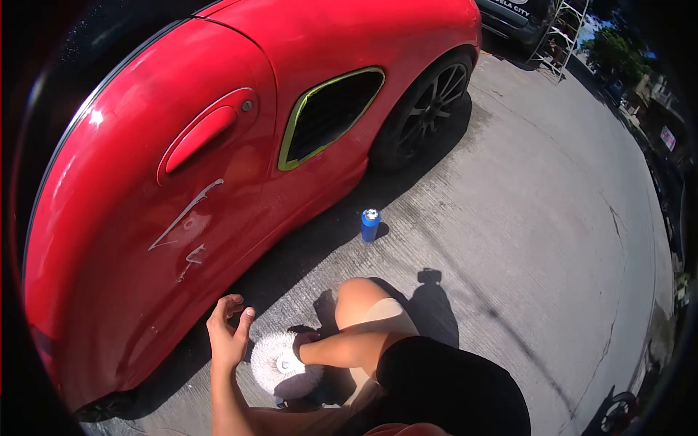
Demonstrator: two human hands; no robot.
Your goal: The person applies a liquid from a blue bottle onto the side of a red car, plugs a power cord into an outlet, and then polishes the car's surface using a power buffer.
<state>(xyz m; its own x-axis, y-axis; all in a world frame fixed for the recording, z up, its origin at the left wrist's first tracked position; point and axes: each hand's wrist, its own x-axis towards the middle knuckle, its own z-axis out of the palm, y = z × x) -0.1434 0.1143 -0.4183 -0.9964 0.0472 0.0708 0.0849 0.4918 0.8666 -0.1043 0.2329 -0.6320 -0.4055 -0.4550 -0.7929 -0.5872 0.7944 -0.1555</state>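
Note:
My left hand (229, 330) is raised beside the lower door of a red car (247, 211), thumb and fingers apart, holding nothing. My right hand (308, 341) is at a polisher with a round, white wool pad (280, 363); the pad faces up toward me. Most of the polisher's body and my right fingers are hidden behind the pad. On the red door, a long pale smear of paste (187, 214) runs diagonally below the handle (203, 138). A shorter smear (193, 256) lies beneath it.
A blue bottle (370, 227) stands on the concrete ground (523, 218) beyond my knee. Yellow-green tape (291, 134) borders a dark side vent. Behind it is the car's wheel (429, 102). A dark vehicle (509, 18) and metal scaffolding (563, 36) stand farther back.

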